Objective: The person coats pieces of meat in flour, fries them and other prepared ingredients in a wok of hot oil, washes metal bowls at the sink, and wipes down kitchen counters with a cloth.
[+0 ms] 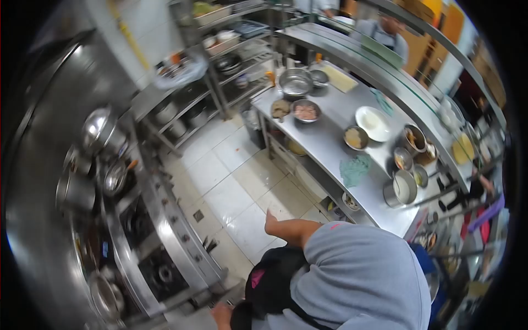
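My right hand hangs over the tiled floor, at the end of my bare forearm below a grey sleeve. It stands apart from the stove and the worktable, and no object shows in it. Its fingers are small and blurred. At the bottom edge is my left hand, beside the front corner of the stove; its fingers are partly cut off and blurred, so what it touches is unclear. My black apron with a pink mark covers my chest.
The steel worktable on the right carries a bowl of pale pink pieces, a white plate, a green cloth and several pots. Pans line the stove's back. A shelf rack stands behind; a person is beyond the pass.
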### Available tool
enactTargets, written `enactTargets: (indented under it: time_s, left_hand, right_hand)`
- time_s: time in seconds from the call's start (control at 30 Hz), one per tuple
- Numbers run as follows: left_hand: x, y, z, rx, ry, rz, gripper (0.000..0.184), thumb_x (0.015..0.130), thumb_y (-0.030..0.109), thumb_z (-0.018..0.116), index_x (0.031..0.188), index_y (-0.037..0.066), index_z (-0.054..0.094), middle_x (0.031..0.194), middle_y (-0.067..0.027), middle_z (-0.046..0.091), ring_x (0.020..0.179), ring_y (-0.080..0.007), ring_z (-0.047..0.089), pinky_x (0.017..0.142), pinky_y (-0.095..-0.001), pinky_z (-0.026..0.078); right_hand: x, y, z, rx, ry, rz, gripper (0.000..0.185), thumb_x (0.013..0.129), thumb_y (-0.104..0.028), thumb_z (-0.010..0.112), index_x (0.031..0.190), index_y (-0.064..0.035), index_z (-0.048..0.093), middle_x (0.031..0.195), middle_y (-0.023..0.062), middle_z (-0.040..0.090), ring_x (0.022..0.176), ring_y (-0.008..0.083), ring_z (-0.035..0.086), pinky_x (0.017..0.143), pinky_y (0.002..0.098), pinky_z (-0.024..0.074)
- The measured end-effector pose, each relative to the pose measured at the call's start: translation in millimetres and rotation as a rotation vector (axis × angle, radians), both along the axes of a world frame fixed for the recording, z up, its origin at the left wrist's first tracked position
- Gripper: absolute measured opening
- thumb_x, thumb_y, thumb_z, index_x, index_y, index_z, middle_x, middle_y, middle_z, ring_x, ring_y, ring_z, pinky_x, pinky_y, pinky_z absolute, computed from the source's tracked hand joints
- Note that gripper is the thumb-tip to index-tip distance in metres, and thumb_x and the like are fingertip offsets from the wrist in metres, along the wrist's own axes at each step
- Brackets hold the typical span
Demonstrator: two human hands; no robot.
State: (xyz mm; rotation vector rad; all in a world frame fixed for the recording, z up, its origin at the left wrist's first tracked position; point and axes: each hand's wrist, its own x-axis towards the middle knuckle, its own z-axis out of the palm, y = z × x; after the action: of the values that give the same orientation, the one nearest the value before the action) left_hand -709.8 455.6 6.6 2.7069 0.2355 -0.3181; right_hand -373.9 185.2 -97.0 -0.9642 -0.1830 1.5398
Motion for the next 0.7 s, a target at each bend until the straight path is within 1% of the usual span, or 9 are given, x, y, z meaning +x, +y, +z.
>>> enactTargets:
  time_s: [0.03, 0.2, 0.3, 0.33, 0.4, 0.43, 0.53, 0.63, 0.7]
  left_hand:
    - [-6.2, 51.8, -93.2, -0.255, -0.092, -0.098, 0.023, 0.095, 0.02, 0.059, 0.098, 0.0, 0.071, 0.091, -0.0166, 0.072, 0.085, -0.0302, 0.07, 0.077, -0.0407, 0.056]
    - [117.7, 52.8, 106.7, -0.655, -0.27, 0.482, 0.026, 0.098, 0.017, 0.058, 0.112, -0.003, 0.067, 0.099, -0.01, 0.07, 0.086, -0.0186, 0.065, 0.078, -0.0319, 0.053]
    - [199.7, 84.0, 75.4, -1.824, -0.52, -0.039, 0.034, 0.105, 0.031, 0.041, 0.122, 0.008, 0.06, 0.101, -0.0086, 0.069, 0.095, -0.0229, 0.065, 0.083, -0.037, 0.053]
    - [223.5, 103.7, 41.3, -2.228, -0.237, -0.102, 0.044, 0.103, 0.038, 0.042, 0.134, 0.008, 0.051, 0.106, -0.0165, 0.066, 0.106, -0.0289, 0.061, 0.088, -0.0498, 0.051]
    - [296.0, 116.5, -49.2, -1.078, 0.272, 0.258, 0.042, 0.104, 0.038, 0.042, 0.131, 0.008, 0.055, 0.106, -0.0151, 0.068, 0.106, -0.0291, 0.062, 0.085, -0.0499, 0.051]
    - [316.6, 118.7, -52.1, -1.068, 0.281, 0.232, 0.042, 0.104, 0.038, 0.042, 0.131, 0.008, 0.055, 0.106, -0.0151, 0.068, 0.106, -0.0291, 0.062, 0.085, -0.0499, 0.051]
    - [378.8, 81.3, -55.7, -1.008, 0.326, 0.115, 0.043, 0.101, 0.035, 0.052, 0.128, 0.002, 0.058, 0.106, -0.0148, 0.069, 0.095, -0.0242, 0.066, 0.076, -0.0371, 0.053]
    - [438.8, 48.7, -25.1, -0.917, 0.318, -0.028, 0.044, 0.098, 0.033, 0.058, 0.128, 0.001, 0.058, 0.103, -0.0154, 0.07, 0.088, -0.019, 0.068, 0.068, -0.0286, 0.054]
    - [475.5, 21.4, -13.8, -1.425, 0.442, 0.162, 0.041, 0.1, 0.032, 0.055, 0.127, 0.001, 0.059, 0.099, -0.0145, 0.071, 0.084, -0.0198, 0.069, 0.066, -0.0288, 0.054]
  right_hand:
    - [9.6, 10.1, -7.0, -0.168, -0.132, 0.06, 0.053, 0.093, -0.049, 0.057, 0.134, -0.0155, 0.055, 0.137, 0.0093, 0.054, 0.118, 0.028, 0.055, 0.097, 0.0532, 0.0456]
    - [58.6, -18.7, 35.7, -0.206, -0.517, 0.122, 0.053, 0.093, -0.047, 0.058, 0.138, -0.0187, 0.052, 0.131, 0.0068, 0.059, 0.112, 0.0247, 0.059, 0.094, 0.0499, 0.049]
    - [83.8, -63.1, 59.1, 0.149, 0.411, -0.538, 0.049, 0.092, -0.046, 0.057, 0.128, -0.013, 0.061, 0.125, 0.0109, 0.065, 0.104, 0.0254, 0.065, 0.085, 0.0509, 0.0516]
    - [96.9, -77.1, -7.3, -0.435, -0.284, -0.202, 0.048, 0.09, -0.047, 0.058, 0.123, -0.0123, 0.065, 0.121, 0.0118, 0.067, 0.099, 0.0266, 0.066, 0.084, 0.0524, 0.052]
    - [111.2, -120.2, -69.8, -1.119, -1.029, -0.014, 0.045, 0.087, -0.047, 0.061, 0.112, -0.0105, 0.07, 0.11, 0.0131, 0.07, 0.089, 0.0282, 0.068, 0.08, 0.053, 0.0538]
    - [118.9, -145.8, -63.5, -1.219, -1.092, -0.251, 0.044, 0.085, -0.047, 0.062, 0.106, -0.0095, 0.072, 0.103, 0.0134, 0.072, 0.085, 0.0286, 0.069, 0.076, 0.0521, 0.0553]
    - [154.7, -249.5, -27.2, -0.475, 0.151, -1.804, 0.033, 0.092, -0.034, 0.058, 0.107, -0.0058, 0.062, 0.088, 0.0121, 0.064, 0.073, 0.0252, 0.064, 0.063, 0.0393, 0.0552]
    - [156.0, -333.1, 12.8, -0.377, 0.27, -2.407, 0.038, 0.094, -0.026, 0.057, 0.122, -0.0012, 0.052, 0.109, 0.0168, 0.062, 0.089, 0.0285, 0.066, 0.074, 0.0435, 0.0591]
    - [158.8, -370.8, -9.6, -0.379, 0.268, -2.44, 0.037, 0.093, -0.022, 0.058, 0.123, -0.001, 0.051, 0.114, 0.0169, 0.06, 0.091, 0.0285, 0.066, 0.077, 0.0419, 0.0597]
